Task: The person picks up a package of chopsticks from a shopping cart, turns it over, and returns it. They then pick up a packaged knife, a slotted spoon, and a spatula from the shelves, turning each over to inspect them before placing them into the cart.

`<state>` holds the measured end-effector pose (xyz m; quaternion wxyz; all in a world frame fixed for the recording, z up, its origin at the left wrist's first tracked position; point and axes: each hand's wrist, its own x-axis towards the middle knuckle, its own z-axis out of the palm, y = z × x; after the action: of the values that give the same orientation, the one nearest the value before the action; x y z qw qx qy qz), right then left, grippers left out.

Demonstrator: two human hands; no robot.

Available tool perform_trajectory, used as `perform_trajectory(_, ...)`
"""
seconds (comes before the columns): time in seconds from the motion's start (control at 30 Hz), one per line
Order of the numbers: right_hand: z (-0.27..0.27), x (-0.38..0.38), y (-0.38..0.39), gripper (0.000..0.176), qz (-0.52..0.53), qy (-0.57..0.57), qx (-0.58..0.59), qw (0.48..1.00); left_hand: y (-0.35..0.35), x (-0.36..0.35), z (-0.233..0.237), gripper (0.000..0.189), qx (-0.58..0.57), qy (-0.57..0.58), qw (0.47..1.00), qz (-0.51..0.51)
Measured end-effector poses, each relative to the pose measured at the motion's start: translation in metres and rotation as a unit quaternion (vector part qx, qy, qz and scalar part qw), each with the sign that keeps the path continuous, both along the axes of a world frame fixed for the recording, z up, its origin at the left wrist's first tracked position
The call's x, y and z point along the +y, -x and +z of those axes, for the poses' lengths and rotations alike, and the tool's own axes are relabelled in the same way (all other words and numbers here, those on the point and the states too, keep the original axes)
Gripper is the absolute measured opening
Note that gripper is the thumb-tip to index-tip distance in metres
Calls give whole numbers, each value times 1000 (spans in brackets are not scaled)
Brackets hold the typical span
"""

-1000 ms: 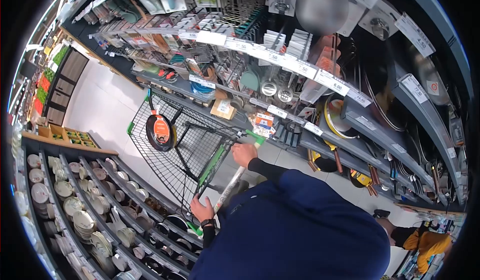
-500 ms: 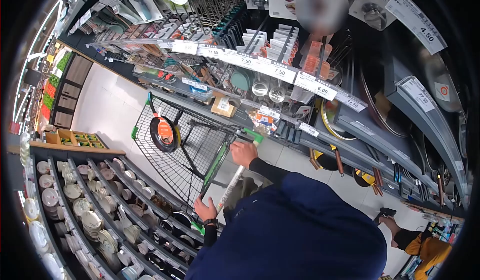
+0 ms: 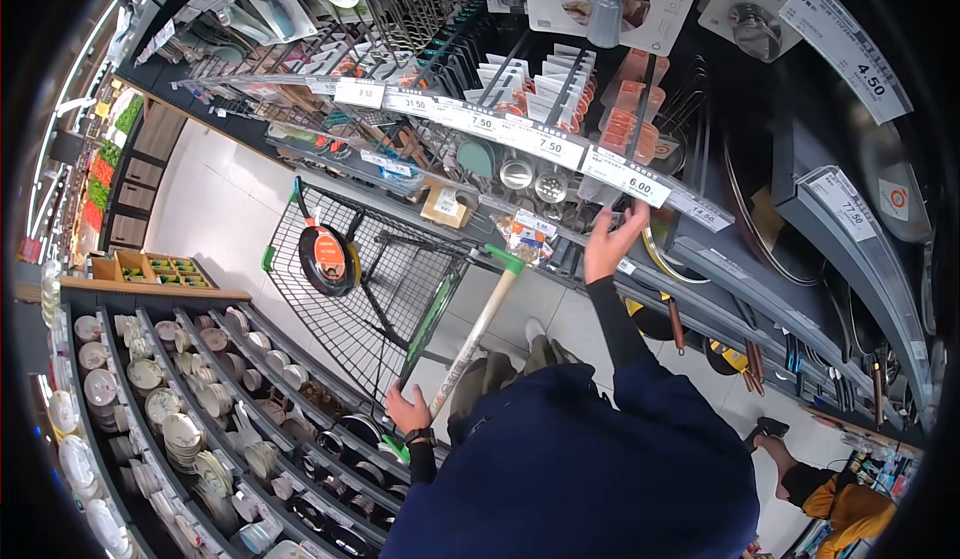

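My left hand (image 3: 408, 409) grips the near end of the shopping cart's handle bar (image 3: 481, 324). The wire cart (image 3: 370, 289) stands in the aisle ahead of me with a black frying pan (image 3: 326, 257) with an orange label lying in it. My right hand (image 3: 612, 244) is raised to the shelf on the right, fingers spread, just below the 6.00 price tag (image 3: 628, 177) and beside hanging kitchen utensils. It holds nothing that I can see.
Shelves of kitchen tools, ladles and pans (image 3: 560, 109) line the right side. Racks of bowls and plates (image 3: 180, 399) line the left. Another person in orange (image 3: 835, 494) crouches low at the right. The pale floor (image 3: 210, 209) runs ahead past the cart.
My right hand left the cart handle and rose up and to the right to the shelf edge. My left hand stayed on the handle.
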<state>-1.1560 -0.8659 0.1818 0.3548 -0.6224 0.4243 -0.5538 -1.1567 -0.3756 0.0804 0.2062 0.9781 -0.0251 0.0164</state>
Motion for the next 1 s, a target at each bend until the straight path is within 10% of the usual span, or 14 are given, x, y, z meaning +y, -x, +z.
perform_trajectory(0.4,5,-42,-2,34,32,-10,-26,999,-2,-16,21,51,-23,-3,1000,-8)
perform_trajectory(1.0,52,-16,38,18,282,-180,-160,929,3,-261,131,74,64,327,895,-297)
